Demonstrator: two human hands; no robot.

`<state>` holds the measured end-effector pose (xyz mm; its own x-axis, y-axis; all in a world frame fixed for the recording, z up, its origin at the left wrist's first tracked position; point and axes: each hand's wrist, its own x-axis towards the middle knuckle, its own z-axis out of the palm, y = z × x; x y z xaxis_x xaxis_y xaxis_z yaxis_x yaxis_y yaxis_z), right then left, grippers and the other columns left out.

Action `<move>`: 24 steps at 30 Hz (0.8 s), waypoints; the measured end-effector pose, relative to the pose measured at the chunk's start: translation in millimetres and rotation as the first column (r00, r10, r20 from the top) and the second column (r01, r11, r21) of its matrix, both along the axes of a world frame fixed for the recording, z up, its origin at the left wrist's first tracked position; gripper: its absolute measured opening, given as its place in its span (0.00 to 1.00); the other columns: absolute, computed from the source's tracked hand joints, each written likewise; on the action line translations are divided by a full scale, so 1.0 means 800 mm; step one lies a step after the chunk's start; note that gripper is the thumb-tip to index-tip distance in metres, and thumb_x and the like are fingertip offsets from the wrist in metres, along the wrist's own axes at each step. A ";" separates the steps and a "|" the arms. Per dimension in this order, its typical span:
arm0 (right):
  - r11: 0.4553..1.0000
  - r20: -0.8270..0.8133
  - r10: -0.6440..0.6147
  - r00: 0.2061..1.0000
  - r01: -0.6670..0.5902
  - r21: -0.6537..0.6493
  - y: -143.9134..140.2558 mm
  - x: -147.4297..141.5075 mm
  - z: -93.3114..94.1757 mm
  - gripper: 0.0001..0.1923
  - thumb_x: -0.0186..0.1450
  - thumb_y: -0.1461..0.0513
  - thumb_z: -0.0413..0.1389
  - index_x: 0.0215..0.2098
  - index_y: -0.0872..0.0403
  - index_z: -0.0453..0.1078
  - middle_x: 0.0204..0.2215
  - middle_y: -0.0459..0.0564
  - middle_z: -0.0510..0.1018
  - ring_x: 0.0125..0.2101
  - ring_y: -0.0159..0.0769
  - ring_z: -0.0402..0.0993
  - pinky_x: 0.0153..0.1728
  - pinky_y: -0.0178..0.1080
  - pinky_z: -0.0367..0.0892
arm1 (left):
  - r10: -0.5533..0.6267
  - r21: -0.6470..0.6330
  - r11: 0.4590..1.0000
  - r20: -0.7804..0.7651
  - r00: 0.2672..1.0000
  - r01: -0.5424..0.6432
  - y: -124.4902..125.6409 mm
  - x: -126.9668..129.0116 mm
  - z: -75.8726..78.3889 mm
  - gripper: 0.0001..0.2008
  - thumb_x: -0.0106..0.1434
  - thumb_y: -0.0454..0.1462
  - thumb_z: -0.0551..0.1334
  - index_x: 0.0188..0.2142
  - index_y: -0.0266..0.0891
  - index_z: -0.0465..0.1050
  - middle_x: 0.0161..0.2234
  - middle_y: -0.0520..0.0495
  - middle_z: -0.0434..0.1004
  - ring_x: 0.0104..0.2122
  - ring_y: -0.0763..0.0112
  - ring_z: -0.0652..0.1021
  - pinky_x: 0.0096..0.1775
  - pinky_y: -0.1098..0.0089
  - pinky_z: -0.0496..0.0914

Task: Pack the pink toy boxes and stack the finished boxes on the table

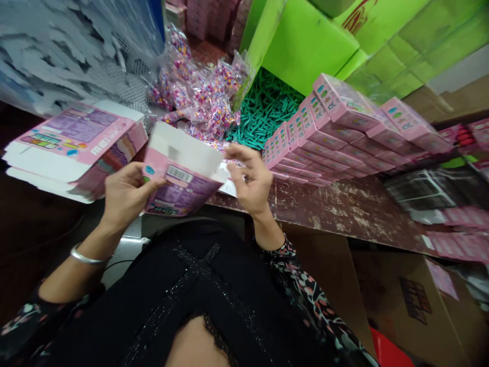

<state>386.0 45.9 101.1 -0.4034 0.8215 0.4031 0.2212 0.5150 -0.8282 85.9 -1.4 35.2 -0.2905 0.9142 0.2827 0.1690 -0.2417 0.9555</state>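
Pale scraps (pixel 72 46) in clear plastic (pixel 137 30), brown cardboard box (pixel 414 311) lower right, red object (pixel 388 348) beside it

**Black Glitter, Scattered Blossoms**

Just behind the left hand (pixel 126 196), a smooth silver bangle (pixel 87 256) circles the wrist, plain and rounded; farther back from that hand comes the left sleeve (pixel 23 321), dark, with pale and pinkish floral shapes, partly lost in shadow; behind the right hand (pixel 250 178), the right sleeve (pixel 305 290) begins on the forearm, black with coral-pink, white and greyish petal or leaf shapes; between the two forearms spreads a black top (pixel 160 285), crossed by sparkling beadwork (pixel 199 262) in an X of dotted lines; farthest back from the hands, dark lace trim (pixel 214 331) edges the pointed neckline.
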 end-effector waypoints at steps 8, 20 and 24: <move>0.997 -0.025 0.002 1.000 -0.004 -0.073 0.053 -0.044 -0.084 0.48 0.87 0.31 0.45 0.91 0.50 0.54 0.81 0.66 0.75 0.84 0.55 0.69 0.87 0.61 0.67 | 0.080 0.021 0.996 0.241 0.967 -0.088 0.029 0.050 -0.013 0.45 0.57 0.55 0.90 0.69 0.50 0.78 0.61 0.42 0.89 0.53 0.53 0.89 0.55 0.58 0.85; 0.981 -0.053 -0.128 0.990 0.118 -0.155 0.077 -0.063 -0.145 0.32 0.85 0.31 0.51 0.38 0.46 0.64 0.45 0.53 0.77 0.52 0.44 0.76 0.67 0.47 0.77 | -0.029 -0.026 0.999 -0.053 0.998 0.027 0.072 0.021 -0.065 0.29 0.82 0.63 0.68 0.39 0.42 0.71 0.39 0.51 0.72 0.46 0.64 0.74 0.52 0.61 0.70; 0.958 -0.249 -0.199 0.948 0.135 -0.252 0.072 -0.080 -0.154 0.38 0.74 0.23 0.59 0.47 0.46 0.63 0.48 0.53 0.77 0.51 0.43 0.78 0.56 0.45 0.79 | 0.050 -0.017 0.999 0.028 0.998 -0.049 0.060 0.029 -0.076 0.31 0.77 0.64 0.73 0.45 0.45 0.63 0.42 0.54 0.72 0.46 0.68 0.76 0.52 0.62 0.69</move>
